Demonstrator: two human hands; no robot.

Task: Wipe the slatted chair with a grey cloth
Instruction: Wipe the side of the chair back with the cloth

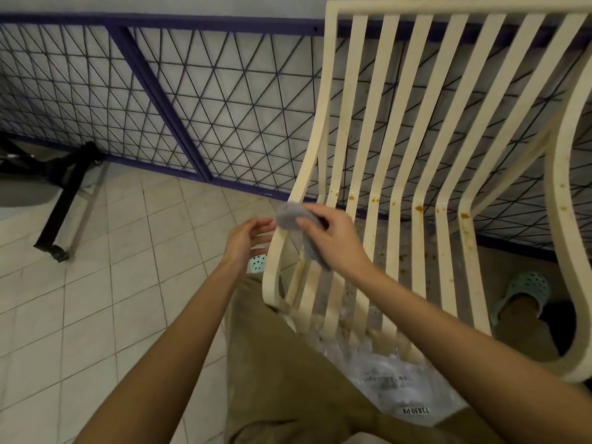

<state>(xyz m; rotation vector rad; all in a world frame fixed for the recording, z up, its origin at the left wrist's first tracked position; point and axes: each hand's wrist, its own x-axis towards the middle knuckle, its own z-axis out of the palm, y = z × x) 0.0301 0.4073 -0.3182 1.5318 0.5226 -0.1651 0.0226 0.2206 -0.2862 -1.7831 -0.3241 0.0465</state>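
Slatted chair (419, 251): rust-spotted, fills frame from 12 to 4 o'clock. Your right hand (336, 241) grips grey cloth (290, 216) at its left rail. Left hand (245, 240), fingers loosely spread, at cloth's 8 o'clock.

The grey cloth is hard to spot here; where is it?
Head view, centre: the right hand grips the grey cloth at the left edge of the slatted chair, beside the open left hand.

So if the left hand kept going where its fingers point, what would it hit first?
Probably the grey cloth, held by the right hand at the slatted chair's edge rail. The open left hand points straight toward it. Depth is unclear, so it might meet the rail first.
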